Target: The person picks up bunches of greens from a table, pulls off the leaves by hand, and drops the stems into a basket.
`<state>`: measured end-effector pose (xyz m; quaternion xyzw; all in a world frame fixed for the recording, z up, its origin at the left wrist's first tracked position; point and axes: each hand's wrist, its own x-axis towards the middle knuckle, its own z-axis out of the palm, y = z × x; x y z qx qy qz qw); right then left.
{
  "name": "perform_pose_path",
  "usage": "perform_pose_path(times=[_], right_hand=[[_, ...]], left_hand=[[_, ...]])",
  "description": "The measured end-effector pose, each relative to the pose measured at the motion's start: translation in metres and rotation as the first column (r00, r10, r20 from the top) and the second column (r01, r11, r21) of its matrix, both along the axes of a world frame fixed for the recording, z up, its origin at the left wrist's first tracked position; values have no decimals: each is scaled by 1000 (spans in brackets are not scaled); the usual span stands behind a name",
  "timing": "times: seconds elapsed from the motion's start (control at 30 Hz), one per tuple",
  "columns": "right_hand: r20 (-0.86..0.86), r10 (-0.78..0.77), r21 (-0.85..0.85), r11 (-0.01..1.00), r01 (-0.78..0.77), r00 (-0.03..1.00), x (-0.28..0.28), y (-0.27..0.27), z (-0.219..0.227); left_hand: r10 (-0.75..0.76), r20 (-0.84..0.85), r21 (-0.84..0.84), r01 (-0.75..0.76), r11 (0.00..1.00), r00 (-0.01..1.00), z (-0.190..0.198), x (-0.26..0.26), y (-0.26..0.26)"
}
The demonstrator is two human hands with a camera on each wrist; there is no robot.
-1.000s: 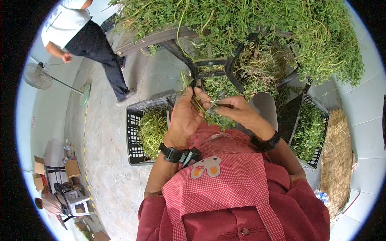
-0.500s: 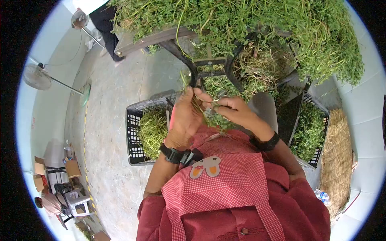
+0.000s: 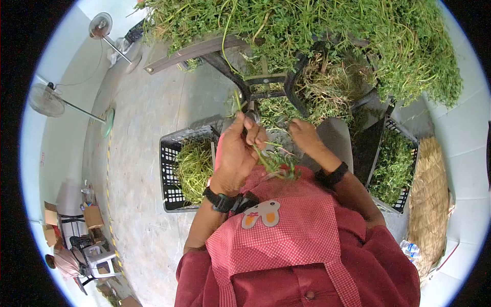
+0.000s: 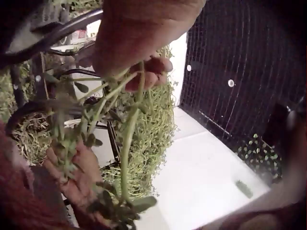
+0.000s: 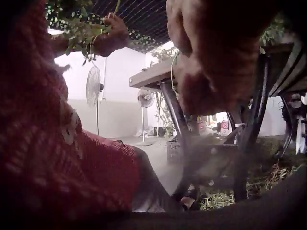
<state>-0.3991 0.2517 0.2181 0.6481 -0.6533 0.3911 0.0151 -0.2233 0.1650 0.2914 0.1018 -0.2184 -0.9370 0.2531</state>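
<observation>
My left hand [image 3: 238,148] pinches a few green leafy stems [image 3: 266,161] between thumb and fingers, tops up and leafy ends hanging toward the apron. In the left wrist view, a thick pale stem [image 4: 128,148] runs down from the fingertips to small rounded leaves. The right hand [image 3: 307,138] is a little apart on the right, its fingers curled in the right wrist view. Nothing shows in its grip. Behind both hands, a large heap of the same greens [image 3: 317,25] covers the table [image 3: 204,47] and hangs over its edge.
A black crate [image 3: 171,174] of stems stands on the floor at left; another crate [image 3: 404,192] holds leafy greens at right. Plant waste [image 3: 332,87] lies under the table among its dark legs. A straw bundle [image 3: 427,204] and two fans [image 3: 48,99] stand farther out.
The right hand has drawn away from the left, and the stems' leafy ends now hang free. The left hand keeps its hold. A walking person at upper left has left the view.
</observation>
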Motion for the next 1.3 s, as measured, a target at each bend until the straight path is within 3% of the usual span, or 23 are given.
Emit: perform_pose_path(times=[0.03,0.07,0.1,0.17,0.2,0.37,0.47,0.53,0.57,0.63,0.67,0.77,0.83,0.97,1.03,1.07,1.1,1.13,1.17,1.23,1.27,1.3], right_hand=[[628,-64,207,975,-87,776,-10,6,2],[943,-256,310,908,-283,211,-10,12,16],[943,-264,314,906,-284,203,-4,16,26],[948,-146,252,887,-386,283,6,16,44],[941,-23,207,829,-519,337,5,15,43],[922,4,239,780,-578,387,31,17,53],[891,92,212,781,-588,444,37,19,61],[788,249,112,841,-529,564,39,15,49],[787,250,113,841,-529,564,39,14,48],[613,273,141,886,-443,741,38,12,47],[613,274,140,885,-443,741,40,13,48],[654,226,95,922,-375,722,44,16,56],[452,197,221,920,-323,870,42,17,59],[290,112,301,932,-202,950,43,15,54],[154,-26,145,989,4,988,34,6,32],[152,-30,140,990,9,988,28,7,34],[547,-62,262,960,-100,835,22,8,37],[835,-152,327,910,-256,529,18,11,36],[838,-155,331,907,-261,523,17,13,34],[997,-75,73,856,-512,17,10,13,30],[972,-178,67,832,-550,-151,7,12,23],[973,-174,65,836,-545,-150,7,11,12]], left_hand=[[7,-31,-14,-8,1000,1000,2,2,-4],[15,-56,-22,-16,1000,998,4,5,-3],[14,-47,-15,-15,1000,999,7,7,1],[154,127,32,-160,987,980,16,1,6],[149,126,29,-154,988,981,15,0,5],[92,-79,30,-90,995,993,0,3,-5],[80,-78,22,-78,997,994,-1,3,-3],[76,-36,-11,-76,997,996,-2,3,-3],[78,7,-43,-78,996,997,-3,3,-3],[88,21,-63,-86,994,996,-2,-1,0],[95,35,-84,-92,992,995,-2,-3,1],[127,118,-128,-112,985,985,-2,-5,4],[104,126,-154,-84,985,987,1,-6,6],[70,179,-215,-31,976,981,1,-5,8],[115,122,-224,-86,971,986,7,-3,12],[161,62,-232,-142,962,985,12,-3,11],[162,56,-235,-145,961,985,16,-5,9],[137,-42,-149,-142,979,990,18,-4,7],[118,-135,-61,-127,990,984,19,-1,7],[85,-186,28,-81,996,979,12,3,1],[91,-224,85,-73,994,970,10,3,0],[98,-263,140,-63,988,960,10,1,-1]])
